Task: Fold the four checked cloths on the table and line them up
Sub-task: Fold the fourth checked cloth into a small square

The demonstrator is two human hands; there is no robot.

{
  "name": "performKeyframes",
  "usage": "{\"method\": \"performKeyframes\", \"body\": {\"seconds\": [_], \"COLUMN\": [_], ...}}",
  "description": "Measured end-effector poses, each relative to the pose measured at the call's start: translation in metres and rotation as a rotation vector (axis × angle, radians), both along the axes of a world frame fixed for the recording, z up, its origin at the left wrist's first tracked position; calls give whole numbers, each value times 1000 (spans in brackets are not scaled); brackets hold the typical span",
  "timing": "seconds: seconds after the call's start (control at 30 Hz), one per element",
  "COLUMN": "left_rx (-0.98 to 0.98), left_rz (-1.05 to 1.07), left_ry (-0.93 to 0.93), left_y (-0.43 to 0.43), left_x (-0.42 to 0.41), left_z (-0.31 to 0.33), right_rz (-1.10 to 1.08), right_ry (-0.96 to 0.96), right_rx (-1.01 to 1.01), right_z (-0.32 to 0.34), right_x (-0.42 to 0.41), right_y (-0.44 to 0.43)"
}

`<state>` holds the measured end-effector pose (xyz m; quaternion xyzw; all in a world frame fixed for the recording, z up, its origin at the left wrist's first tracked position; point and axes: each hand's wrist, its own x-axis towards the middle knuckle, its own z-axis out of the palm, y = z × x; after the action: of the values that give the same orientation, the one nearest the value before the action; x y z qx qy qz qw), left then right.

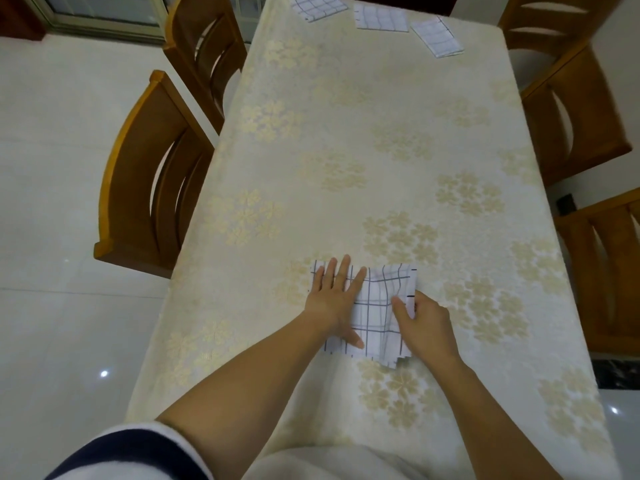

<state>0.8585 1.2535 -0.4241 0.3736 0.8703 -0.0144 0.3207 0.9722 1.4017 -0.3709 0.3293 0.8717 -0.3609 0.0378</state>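
A white cloth with a dark check [379, 306] lies partly folded near the front of the table [346, 150]. My left hand [337, 299] rests flat on its left half, fingers spread. My right hand [420, 323] pinches the cloth's right edge, which is lifted and rumpled. Three folded checked cloths lie in a rough row along the far edge: one at the left [318, 5], one in the middle [381, 17], and one at the right [437, 38], turned at an angle.
The table carries a cream tablecloth with gold flower prints. Wooden chairs stand on the left [149, 178] and on the right [575, 116]. A white tiled floor [52, 168] lies to the left.
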Motion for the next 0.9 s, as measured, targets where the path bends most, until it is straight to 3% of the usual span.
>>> {"method": "performKeyframes", "body": {"seconds": [0.2, 0.4, 0.47, 0.9], "left_rx": [-131, 230, 267, 119], "left_rz": [2, -17, -68, 14], "left_ry": [37, 35, 7, -43], "left_y": [14, -12, -16, 4], "left_x": [5, 1, -1, -7], "left_z": [9, 5, 5, 10], "right_rz": [18, -9, -18, 28], "right_ry": [50, -7, -31, -11], "right_rx": [-53, -73, -93, -129], "right_z": [1, 2, 0, 4], "right_x": [-10, -3, 0, -5], "right_y": [-8, 13, 15, 7]}}
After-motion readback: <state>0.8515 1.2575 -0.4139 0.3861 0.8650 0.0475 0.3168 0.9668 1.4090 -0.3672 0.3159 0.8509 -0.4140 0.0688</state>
